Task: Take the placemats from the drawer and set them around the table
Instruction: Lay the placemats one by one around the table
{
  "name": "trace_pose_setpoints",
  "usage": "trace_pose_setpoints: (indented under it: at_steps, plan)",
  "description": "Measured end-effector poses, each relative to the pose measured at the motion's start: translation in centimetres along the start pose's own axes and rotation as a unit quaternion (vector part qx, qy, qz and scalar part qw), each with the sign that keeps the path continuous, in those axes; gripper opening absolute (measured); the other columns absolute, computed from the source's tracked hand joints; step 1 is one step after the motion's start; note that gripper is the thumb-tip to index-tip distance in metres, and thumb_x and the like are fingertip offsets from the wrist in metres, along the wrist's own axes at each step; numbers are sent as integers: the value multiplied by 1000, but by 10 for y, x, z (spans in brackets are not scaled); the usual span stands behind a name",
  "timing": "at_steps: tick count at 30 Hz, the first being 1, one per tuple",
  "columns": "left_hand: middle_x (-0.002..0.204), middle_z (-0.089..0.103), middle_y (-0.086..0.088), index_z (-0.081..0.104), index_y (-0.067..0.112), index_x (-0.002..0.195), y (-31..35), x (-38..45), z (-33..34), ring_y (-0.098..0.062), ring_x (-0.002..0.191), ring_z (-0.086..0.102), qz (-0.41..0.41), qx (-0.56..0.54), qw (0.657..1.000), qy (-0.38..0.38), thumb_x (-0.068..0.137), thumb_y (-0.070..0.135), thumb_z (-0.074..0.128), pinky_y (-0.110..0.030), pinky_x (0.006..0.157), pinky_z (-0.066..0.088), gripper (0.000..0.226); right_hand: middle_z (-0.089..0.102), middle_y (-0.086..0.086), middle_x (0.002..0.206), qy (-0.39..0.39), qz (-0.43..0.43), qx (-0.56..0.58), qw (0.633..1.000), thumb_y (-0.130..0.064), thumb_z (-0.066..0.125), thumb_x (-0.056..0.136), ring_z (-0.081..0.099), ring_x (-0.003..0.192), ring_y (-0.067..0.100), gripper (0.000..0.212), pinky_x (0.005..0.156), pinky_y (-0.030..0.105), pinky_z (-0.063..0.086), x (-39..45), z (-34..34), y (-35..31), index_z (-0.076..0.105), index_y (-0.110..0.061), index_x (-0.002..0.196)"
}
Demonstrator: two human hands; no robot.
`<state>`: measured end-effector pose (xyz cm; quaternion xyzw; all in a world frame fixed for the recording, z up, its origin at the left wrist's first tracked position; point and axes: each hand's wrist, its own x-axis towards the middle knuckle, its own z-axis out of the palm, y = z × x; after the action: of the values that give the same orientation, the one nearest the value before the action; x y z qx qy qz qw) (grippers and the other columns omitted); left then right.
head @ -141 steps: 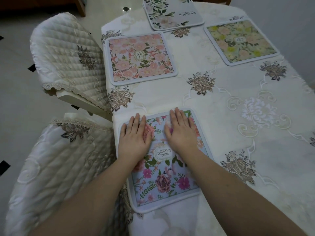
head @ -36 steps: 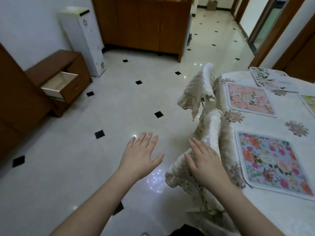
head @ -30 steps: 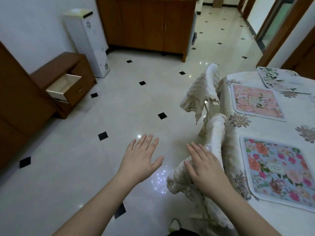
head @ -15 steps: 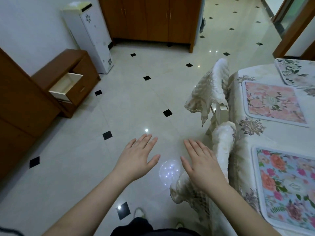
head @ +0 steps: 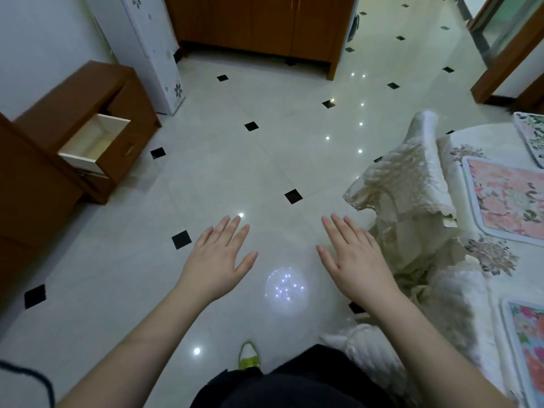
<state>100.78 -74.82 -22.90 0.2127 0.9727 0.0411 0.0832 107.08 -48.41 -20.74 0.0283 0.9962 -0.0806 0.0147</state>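
Observation:
My left hand (head: 218,259) and my right hand (head: 354,259) hover flat over the floor, fingers straight, holding nothing. The drawer (head: 93,141) stands pulled out of a low brown cabinet at the left, and the part of its pale inside that shows holds nothing. The table (head: 453,160) with its cream cloth is at the right edge. On it lie a pink floral placemat (head: 507,198), a blue floral placemat (head: 527,351) cut off at the lower right, and a grey-white placemat (head: 531,134) at the far right.
Two chairs with quilted cream covers (head: 412,184) stand against the table's left side, close to my right hand. A white appliance (head: 153,48) and a brown cupboard (head: 259,22) line the far wall. Pale tiled floor (head: 235,160) lies between me and the drawer.
I have turned from the table toward the drawer. My hands left the blue placemat; my right hand has moved off the chair cover and now hangs over the floor.

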Motion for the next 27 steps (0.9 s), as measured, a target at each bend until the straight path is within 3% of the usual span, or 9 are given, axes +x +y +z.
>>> trace_pose_setpoints:
  at_steps: [8, 15, 21, 27]
  plan:
    - [167, 7, 3, 14, 26, 158, 1, 109, -21, -14, 153, 1, 11, -23, 1000, 2, 78, 67, -8, -38, 123, 4, 93, 40, 3, 154, 16, 35, -7, 999, -52, 19, 96, 32, 145, 23, 65, 114, 37, 20, 68, 0, 11, 39, -19, 149]
    - [167, 10, 3, 14, 26, 158, 27, 223, -31, -15, 153, 2, 40, -2, 999, -6, 79, 67, -7, -39, 123, 6, 92, 48, 6, 148, 33, 59, -1, 998, -47, 29, 97, 43, 138, 25, 60, 111, 35, 17, 146, 4, 61, 47, -15, 144]
    - [166, 11, 4, 16, 27, 158, 62, 313, -51, -13, 153, 3, 59, 17, 998, -1, 83, 65, -2, -37, 122, 5, 86, 42, 2, 153, 33, 55, 7, 998, -50, 25, 97, 36, 143, 23, 62, 115, 43, 27, 227, -17, 129, 42, -19, 148]
    - [166, 14, 2, 19, 26, 158, 79, 395, -65, -15, 153, 5, 22, 41, 999, 19, 83, 63, -4, -41, 122, 0, 86, 50, 11, 146, 50, 115, 5, 992, -47, 25, 96, 45, 136, 31, 63, 109, 50, 36, 299, -29, 171, 49, -12, 142]
